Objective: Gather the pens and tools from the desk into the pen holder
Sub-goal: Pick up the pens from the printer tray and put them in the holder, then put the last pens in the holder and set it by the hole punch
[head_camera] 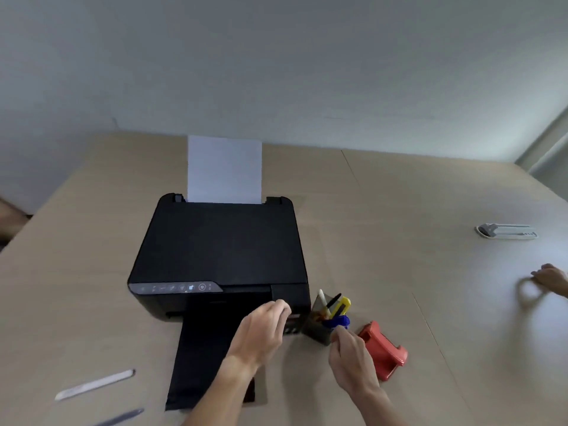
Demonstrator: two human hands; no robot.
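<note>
A dark pen holder [318, 332] stands on the desk by the printer's front right corner. It holds a white pen [322, 298], a black pen [335, 299], a yellow cutter [342, 305] and blue-handled scissors [336, 321]. My right hand [352, 358] is just in front of the holder, with its fingertips pinched on the blue handle. My left hand [264, 329] hovers left of the holder, fingers curled and holding nothing. A metal ruler [95, 384] and a dark pen [123, 418] lie blurred at the desk's near left.
A black printer [221, 250] with upright paper and an extended output tray fills the middle. A red stapler-like tool [385, 353] lies right of the holder. A white cable grommet [507, 232] sits far right. Another person's hand [550, 279] rests at the right edge.
</note>
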